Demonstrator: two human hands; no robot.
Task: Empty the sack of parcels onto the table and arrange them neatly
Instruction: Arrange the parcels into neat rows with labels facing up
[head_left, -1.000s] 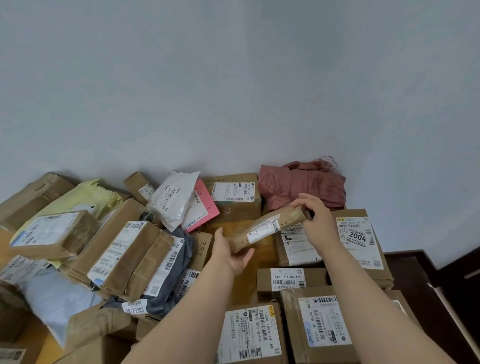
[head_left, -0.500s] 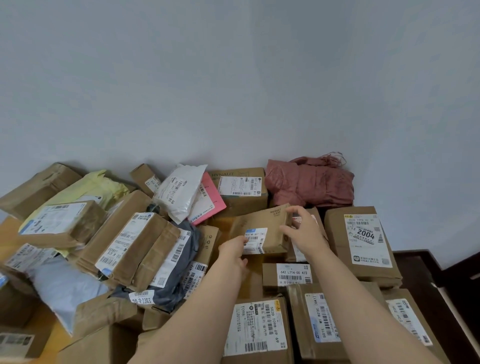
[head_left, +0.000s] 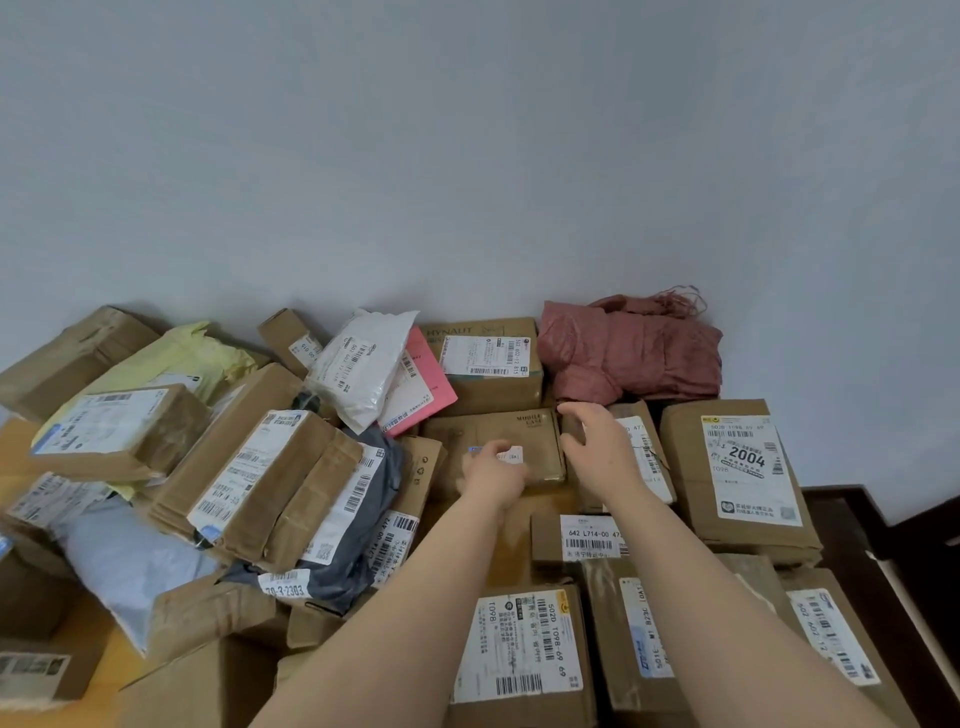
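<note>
A plain room, seemingly domestic: bare pale wall (head_left: 467, 156) behind the table (head_left: 15, 447), labelled courier parcels (head_left: 737, 467) heaped on it, dark wooden floor (head_left: 852, 530) to its right.

The orange-brown wooden surface (head_left: 18, 447) was almost wholly covered with parcels; bare wood was seen only at its left edge and in small gaps. In the far right corner a crumpled red sack (head_left: 628, 358) was laid, with a HYNAUT box (head_left: 483, 384) just beside it on the left. In front of these a flat brown parcel (head_left: 498, 431) and a box labelled 2004 (head_left: 737, 467) were set flat. Nearer still a small 642 box (head_left: 571, 540) was placed, and in front of it a T098 box (head_left: 519, 654) with a B23C box (head_left: 639, 644) just beside it. The left half was taken up by a loose heap (head_left: 249, 483) of boxes and mailers; which of them touched the wood could not be told.
</note>
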